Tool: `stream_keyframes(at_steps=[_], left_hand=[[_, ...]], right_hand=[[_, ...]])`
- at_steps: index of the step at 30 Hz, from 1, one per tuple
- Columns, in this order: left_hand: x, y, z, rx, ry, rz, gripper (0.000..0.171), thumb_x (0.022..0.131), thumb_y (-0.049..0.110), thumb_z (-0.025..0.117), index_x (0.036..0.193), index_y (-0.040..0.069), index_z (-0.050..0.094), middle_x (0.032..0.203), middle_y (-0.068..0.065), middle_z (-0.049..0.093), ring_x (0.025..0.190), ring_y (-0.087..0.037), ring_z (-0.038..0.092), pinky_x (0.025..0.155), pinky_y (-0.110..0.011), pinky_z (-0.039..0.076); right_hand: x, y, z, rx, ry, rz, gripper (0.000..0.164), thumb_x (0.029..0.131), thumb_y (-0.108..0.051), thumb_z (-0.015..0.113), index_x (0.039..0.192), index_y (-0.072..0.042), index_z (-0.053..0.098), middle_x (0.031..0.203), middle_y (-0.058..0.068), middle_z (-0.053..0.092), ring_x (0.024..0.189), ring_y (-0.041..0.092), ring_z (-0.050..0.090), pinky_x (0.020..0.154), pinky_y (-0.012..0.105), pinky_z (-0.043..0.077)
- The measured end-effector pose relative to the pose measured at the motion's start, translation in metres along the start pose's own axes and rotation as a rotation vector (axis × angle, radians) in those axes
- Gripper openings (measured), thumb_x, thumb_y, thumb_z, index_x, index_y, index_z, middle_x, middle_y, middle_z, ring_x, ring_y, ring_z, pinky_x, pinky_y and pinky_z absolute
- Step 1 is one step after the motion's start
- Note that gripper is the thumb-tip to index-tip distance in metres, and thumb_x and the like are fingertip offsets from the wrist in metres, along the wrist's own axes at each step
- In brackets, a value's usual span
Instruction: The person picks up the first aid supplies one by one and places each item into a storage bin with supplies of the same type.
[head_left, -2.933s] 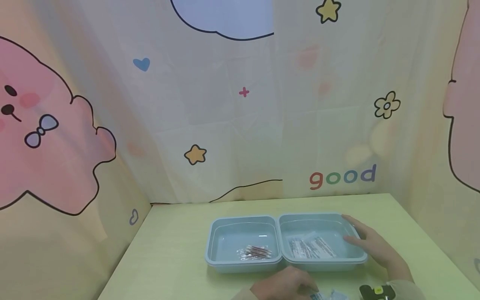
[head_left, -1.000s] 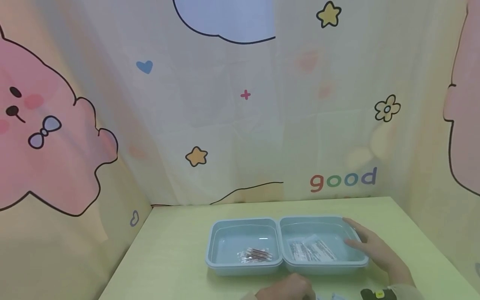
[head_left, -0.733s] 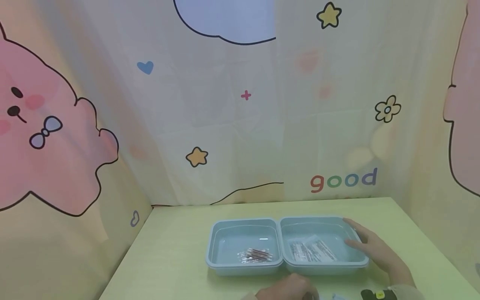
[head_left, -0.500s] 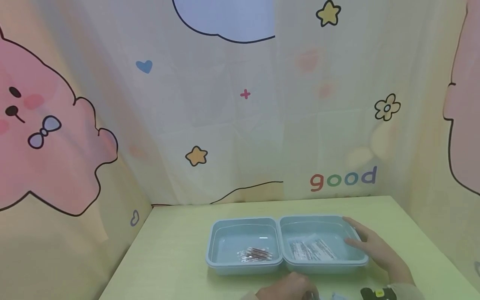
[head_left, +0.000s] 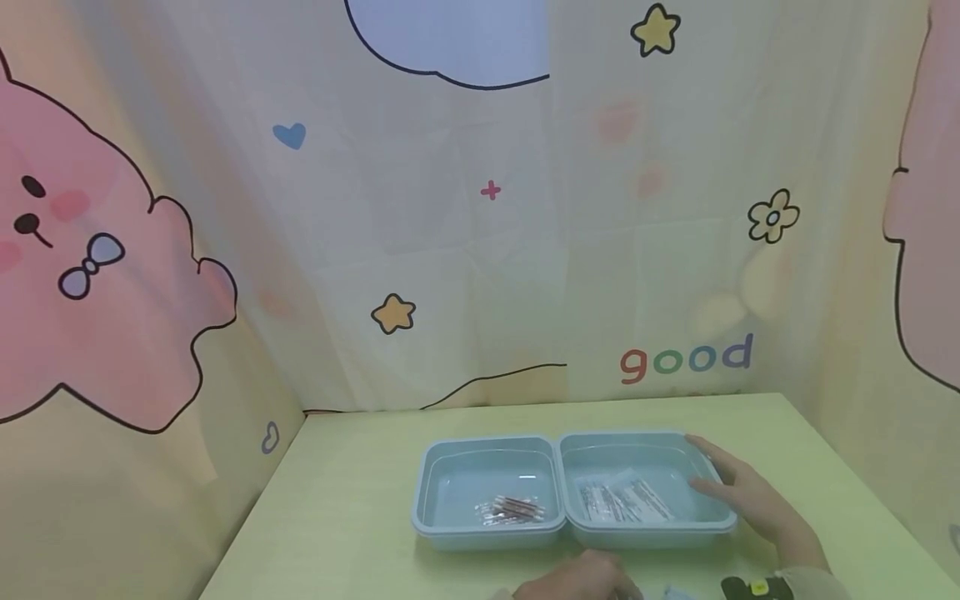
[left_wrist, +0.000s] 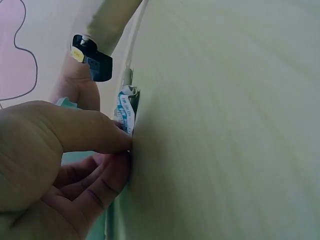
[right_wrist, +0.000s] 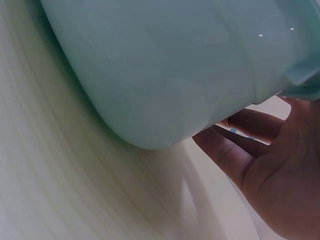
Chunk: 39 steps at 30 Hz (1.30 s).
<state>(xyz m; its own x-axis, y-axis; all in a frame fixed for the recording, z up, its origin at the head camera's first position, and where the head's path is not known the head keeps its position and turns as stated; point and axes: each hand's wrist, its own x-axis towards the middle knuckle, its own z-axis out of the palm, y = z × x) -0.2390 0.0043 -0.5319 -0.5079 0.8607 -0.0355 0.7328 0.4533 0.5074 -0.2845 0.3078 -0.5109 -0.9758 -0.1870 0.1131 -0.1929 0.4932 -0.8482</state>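
Note:
My right hand [head_left: 738, 487] grips the right wall of the right-hand light blue plastic tray [head_left: 645, 531], with the thumb over its rim; in the right wrist view, fingers [right_wrist: 225, 152] touch the tray's outer side. White printed flat packets [head_left: 622, 500] lie inside. My left hand [head_left: 573, 577] is low in front of the trays. In the left wrist view its thumb and fingertips pinch together at the table surface, at the end of a small white packet with blue print [left_wrist: 125, 110]. The thumb hides part of that packet.
Beside it stands a second light blue tray [head_left: 487, 533] with several clear-wrapped, brown-shafted cotton swabs [head_left: 512, 509]. Another pale blue scrap or packet [head_left: 677, 593] shows at the bottom edge. A printed curtain [head_left: 465, 250] borders the pale yellow table [head_left: 337, 492].
My left hand has drawn slightly toward the bottom edge since the oldest frame, so the packet by its fingers is mostly out of the head view. My right hand has stayed on the tray.

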Motion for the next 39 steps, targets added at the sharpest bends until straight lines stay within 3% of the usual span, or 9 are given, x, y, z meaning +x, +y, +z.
stream_keyframes(at_steps=[4,13,30,39], left_hand=[[0.001,-0.002,-0.002,0.156,0.004,0.106,0.015,0.085,0.036,0.070,0.098,0.031,0.076,0.075,0.023,0.056,0.068,0.014,0.047,0.059,-0.003,0.039],[-0.004,0.003,-0.004,0.198,0.003,0.149,0.013,0.089,0.037,0.067,0.091,0.029,0.077,0.075,0.020,0.050,0.064,0.013,0.046,0.054,-0.004,0.038],[-0.007,0.004,-0.004,0.231,-0.023,0.157,0.016,0.091,0.041,0.063,0.093,0.031,0.076,0.080,0.022,0.050,0.069,0.013,0.046,0.057,-0.003,0.038],[0.000,0.001,0.007,0.252,0.071,0.147,0.012,0.086,0.035,0.069,0.086,0.026,0.076,0.075,0.022,0.050,0.065,0.015,0.041,0.056,-0.001,0.036]], right_hand=[[0.000,-0.002,0.000,-0.009,0.001,-0.014,0.071,0.096,-0.029,0.059,0.154,-0.009,0.025,0.157,0.028,0.022,0.138,0.056,0.021,0.104,0.072,0.024],[0.001,-0.001,-0.001,-0.016,-0.003,0.001,0.072,0.095,-0.031,0.060,0.155,-0.012,0.025,0.158,0.026,0.020,0.140,0.056,0.017,0.104,0.074,0.021],[0.002,-0.002,0.000,-0.025,-0.007,0.038,0.073,0.095,-0.034,0.060,0.155,-0.014,0.024,0.159,0.025,0.020,0.141,0.055,0.016,0.104,0.074,0.021],[0.002,-0.001,0.000,-0.031,-0.004,0.038,0.073,0.095,-0.034,0.060,0.155,-0.014,0.025,0.158,0.025,0.021,0.141,0.055,0.016,0.104,0.074,0.021]])
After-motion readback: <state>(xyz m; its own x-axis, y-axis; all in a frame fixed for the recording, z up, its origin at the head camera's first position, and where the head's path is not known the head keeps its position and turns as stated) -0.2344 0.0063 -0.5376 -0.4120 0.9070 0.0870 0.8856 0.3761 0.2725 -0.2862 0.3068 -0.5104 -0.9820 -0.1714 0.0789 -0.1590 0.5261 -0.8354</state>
